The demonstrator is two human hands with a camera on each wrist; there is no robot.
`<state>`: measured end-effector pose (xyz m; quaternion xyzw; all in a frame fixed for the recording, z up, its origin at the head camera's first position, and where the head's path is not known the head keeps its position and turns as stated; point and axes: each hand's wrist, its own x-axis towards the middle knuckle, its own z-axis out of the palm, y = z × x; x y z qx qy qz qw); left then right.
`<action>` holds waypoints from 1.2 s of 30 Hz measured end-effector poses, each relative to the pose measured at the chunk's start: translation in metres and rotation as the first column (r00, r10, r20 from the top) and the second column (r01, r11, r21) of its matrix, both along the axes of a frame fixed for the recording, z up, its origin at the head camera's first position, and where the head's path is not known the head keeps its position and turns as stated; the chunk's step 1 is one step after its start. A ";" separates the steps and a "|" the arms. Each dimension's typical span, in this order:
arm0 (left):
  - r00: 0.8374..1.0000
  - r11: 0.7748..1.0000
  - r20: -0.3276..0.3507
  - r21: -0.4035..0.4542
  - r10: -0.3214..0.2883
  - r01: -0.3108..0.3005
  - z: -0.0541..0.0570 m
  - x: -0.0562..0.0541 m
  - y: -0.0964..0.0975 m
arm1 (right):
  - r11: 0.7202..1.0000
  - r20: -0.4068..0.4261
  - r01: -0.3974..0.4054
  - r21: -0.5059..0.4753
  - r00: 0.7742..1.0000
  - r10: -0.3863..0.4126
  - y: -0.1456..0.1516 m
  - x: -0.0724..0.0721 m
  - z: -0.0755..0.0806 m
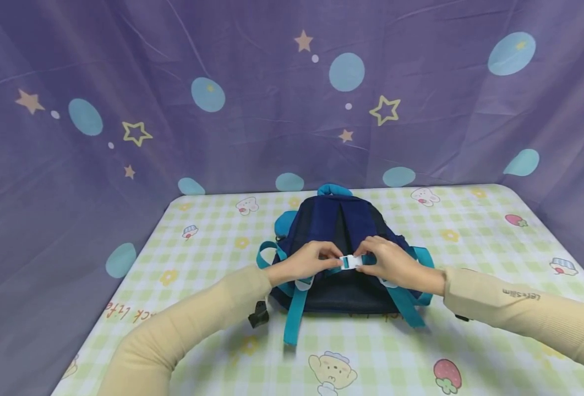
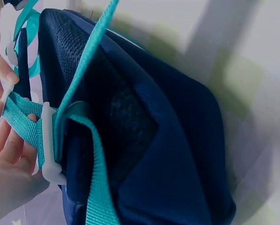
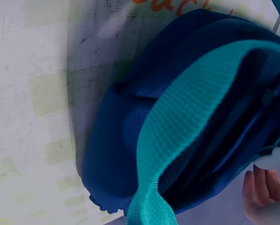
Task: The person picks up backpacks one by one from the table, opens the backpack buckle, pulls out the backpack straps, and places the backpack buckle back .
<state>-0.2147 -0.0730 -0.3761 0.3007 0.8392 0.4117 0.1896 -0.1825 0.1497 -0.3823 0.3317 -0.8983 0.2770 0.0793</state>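
Note:
A dark blue backpack (image 1: 321, 231) with teal straps lies on the table, its shoulder-strap side up. Over its middle, a white plastic buckle (image 1: 351, 262) on teal webbing sits between both hands; its halves look joined. My left hand (image 1: 307, 260) pinches the buckle's left end with its webbing. On the other side, my right hand (image 1: 393, 264) pinches the buckle's right end. In the left wrist view, teal webbing (image 2: 25, 117) runs from the fingers to a white strap adjuster (image 2: 48, 145). The right wrist view shows only part of the right hand (image 3: 268, 199), beside a white plastic piece (image 3: 271, 160).
Two loose teal strap ends, left (image 1: 296, 319) and right (image 1: 405, 305), hang toward the front. A black buckle (image 1: 259, 314) lies left of the backpack. The checked tablecloth (image 1: 212, 231) covers the table, and a purple curtain (image 1: 272, 99) stands behind.

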 end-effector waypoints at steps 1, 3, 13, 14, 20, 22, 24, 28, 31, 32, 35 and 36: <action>1.000 1.000 0.002 0.003 0.007 -0.007 0.000 0.000 0.000 | 1.000 -0.001 -0.003 0.001 1.000 0.003 0.000 0.000 0.000; 1.000 1.000 0.003 0.009 0.015 -0.015 0.001 0.001 0.000 | 1.000 -0.001 -0.010 -0.002 1.000 0.010 0.001 -0.001 0.000; 0.999 0.999 0.026 0.034 0.036 -0.037 0.003 0.003 0.003 | 0.998 0.027 -0.046 -0.040 0.999 0.047 0.002 -0.002 0.002; 0.999 0.999 0.029 0.035 0.037 -0.038 0.003 0.003 0.004 | 0.998 0.027 -0.050 -0.041 0.998 0.051 0.002 -0.002 0.002; 0.998 0.997 0.052 0.055 0.044 -0.047 -0.001 0.001 0.001 | 0.997 0.021 -0.077 -0.027 0.997 0.077 0.006 -0.004 0.000; 0.996 0.997 0.066 0.061 0.053 -0.057 -0.002 0.000 -0.003 | 0.997 0.029 -0.073 -0.007 0.997 0.074 0.009 -0.003 0.000; 0.995 0.996 0.076 0.062 0.058 -0.063 -0.004 -0.001 -0.007 | 0.998 0.036 -0.062 0.013 0.997 0.062 0.013 -0.002 -0.001; 0.993 0.996 0.104 0.070 0.049 -0.056 -0.005 -0.003 -0.013 | 0.999 0.055 -0.044 0.022 0.998 0.042 0.016 -0.002 -0.001; 0.992 0.996 0.121 0.078 0.041 -0.050 -0.005 -0.003 -0.015 | 0.999 0.077 -0.044 0.016 0.996 0.043 0.016 -0.003 0.000; 0.992 0.995 0.124 0.083 0.036 -0.046 -0.005 -0.004 -0.016 | 0.999 0.086 -0.046 0.014 0.995 0.044 0.016 -0.004 0.000; 0.992 0.995 0.128 0.098 0.023 -0.035 -0.004 -0.004 -0.017 | 0.999 0.113 -0.052 0.016 0.992 0.050 0.016 -0.004 0.001; 0.992 0.994 0.128 0.102 0.020 -0.034 -0.004 -0.004 -0.018 | 0.998 0.121 -0.053 0.018 0.991 0.051 0.016 -0.004 0.001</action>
